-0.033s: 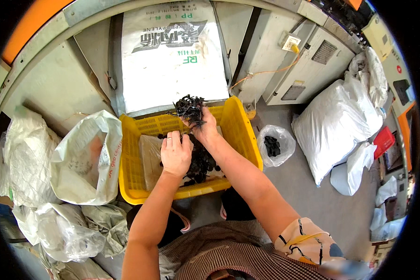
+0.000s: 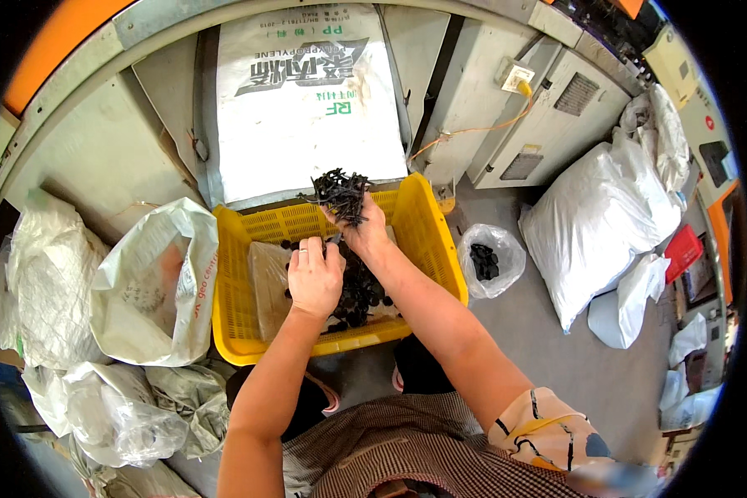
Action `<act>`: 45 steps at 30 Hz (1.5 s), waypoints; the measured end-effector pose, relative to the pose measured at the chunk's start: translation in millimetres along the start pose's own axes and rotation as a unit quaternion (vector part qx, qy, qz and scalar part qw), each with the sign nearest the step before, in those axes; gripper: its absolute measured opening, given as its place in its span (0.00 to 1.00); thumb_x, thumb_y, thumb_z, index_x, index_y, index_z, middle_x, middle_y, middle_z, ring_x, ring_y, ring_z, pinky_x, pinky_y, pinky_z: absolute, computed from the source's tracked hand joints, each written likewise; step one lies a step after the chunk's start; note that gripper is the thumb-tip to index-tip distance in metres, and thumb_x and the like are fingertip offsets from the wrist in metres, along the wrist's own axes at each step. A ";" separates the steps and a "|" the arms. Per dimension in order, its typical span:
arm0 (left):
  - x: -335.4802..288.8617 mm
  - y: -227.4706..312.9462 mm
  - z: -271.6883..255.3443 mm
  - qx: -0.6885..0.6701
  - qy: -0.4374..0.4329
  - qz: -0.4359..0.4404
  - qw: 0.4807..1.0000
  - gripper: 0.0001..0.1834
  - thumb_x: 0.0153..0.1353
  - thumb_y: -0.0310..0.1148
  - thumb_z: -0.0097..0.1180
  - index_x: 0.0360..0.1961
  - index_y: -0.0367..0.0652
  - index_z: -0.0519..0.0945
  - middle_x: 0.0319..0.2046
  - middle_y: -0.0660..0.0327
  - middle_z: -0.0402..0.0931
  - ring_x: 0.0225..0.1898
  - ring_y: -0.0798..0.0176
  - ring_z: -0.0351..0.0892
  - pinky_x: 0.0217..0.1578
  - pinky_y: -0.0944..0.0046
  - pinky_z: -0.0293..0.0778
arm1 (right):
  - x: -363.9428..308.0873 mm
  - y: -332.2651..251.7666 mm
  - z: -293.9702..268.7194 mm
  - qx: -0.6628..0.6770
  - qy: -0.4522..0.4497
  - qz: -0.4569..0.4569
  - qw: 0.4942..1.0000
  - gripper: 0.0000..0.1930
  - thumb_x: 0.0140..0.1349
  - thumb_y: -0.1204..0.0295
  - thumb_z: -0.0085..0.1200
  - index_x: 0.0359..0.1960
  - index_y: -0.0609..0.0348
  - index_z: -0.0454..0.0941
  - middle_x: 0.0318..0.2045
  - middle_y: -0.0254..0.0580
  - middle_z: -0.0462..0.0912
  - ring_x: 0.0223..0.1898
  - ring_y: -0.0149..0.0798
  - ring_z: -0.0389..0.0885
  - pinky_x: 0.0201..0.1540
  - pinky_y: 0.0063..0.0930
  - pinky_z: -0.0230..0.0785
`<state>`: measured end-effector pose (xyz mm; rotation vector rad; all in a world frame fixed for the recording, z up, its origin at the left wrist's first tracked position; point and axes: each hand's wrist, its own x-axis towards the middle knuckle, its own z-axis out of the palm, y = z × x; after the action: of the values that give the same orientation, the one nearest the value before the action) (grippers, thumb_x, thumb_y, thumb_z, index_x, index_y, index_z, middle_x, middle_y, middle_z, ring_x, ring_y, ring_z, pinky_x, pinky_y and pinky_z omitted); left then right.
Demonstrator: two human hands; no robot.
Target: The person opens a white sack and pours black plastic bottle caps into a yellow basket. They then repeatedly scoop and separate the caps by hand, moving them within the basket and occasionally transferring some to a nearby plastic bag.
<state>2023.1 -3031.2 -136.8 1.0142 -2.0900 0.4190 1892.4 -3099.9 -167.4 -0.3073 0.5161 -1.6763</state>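
A yellow plastic basket (image 2: pixel 228 319) stands before me, with a flattened piece of tan cardboard or sheet (image 2: pixel 267 290) and a heap of small black parts (image 2: pixel 358 290) inside. Above its far side, my right hand (image 2: pixel 369 226) is closed round a bunch of thin black plastic strips (image 2: pixel 340 195), which stick out in all directions. My left hand (image 2: pixel 314 278), with a ring on one finger, is over the black parts, just left of the right hand. Its fingers are bent and drawn together. Their tips are hidden, so whatever they pinch does not show.
A white printed sack (image 2: pixel 307 141) is spread against the machine beyond the basket. On the right, a small clear bag (image 2: pixel 502 278) holds black parts beside a large stuffed white sack (image 2: pixel 585 224). An open white bag (image 2: pixel 195 249) and crumpled plastic bags (image 2: pixel 116 415) crowd the left.
The bunch of black strips in my right hand is turned very slightly. Both hands are otherwise in nearly the same place.
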 end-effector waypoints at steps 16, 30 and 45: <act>20.2 -72.0 -20.5 -0.528 -0.082 -0.546 0.646 0.15 0.55 0.41 0.62 0.29 0.38 0.82 0.17 0.71 0.70 0.18 0.77 0.60 0.20 0.74 0.54 | -14.8 -35.4 8.4 -0.010 -0.079 0.284 0.955 0.19 0.67 0.63 0.37 0.51 0.62 0.70 0.49 0.50 0.76 0.49 0.51 0.76 0.49 0.56 0.70; 0.5 -83.9 -9.1 -0.617 0.019 -0.581 0.530 0.09 0.55 0.32 0.58 0.31 0.35 0.79 0.19 0.67 0.69 0.19 0.73 0.65 0.20 0.73 0.63 | -1.0 -20.2 -8.9 0.037 0.005 0.241 0.970 0.17 0.62 0.60 0.50 0.45 0.61 0.72 0.39 0.47 0.80 0.40 0.47 0.80 0.39 0.51 0.76; 15.2 -72.0 -11.4 -0.479 -0.099 -0.533 0.690 0.10 0.52 0.31 0.62 0.30 0.33 0.82 0.19 0.67 0.74 0.20 0.76 0.66 0.22 0.73 0.62 | -6.8 -13.9 -4.1 -0.122 -0.066 0.268 0.954 0.16 0.58 0.57 0.56 0.39 0.57 0.76 0.31 0.39 0.82 0.30 0.36 0.82 0.25 0.33 0.78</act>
<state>2078.5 -3078.1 -120.3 1.3403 -1.1559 -1.2826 1879.7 -3091.1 -163.4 -0.4139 0.6422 -1.0598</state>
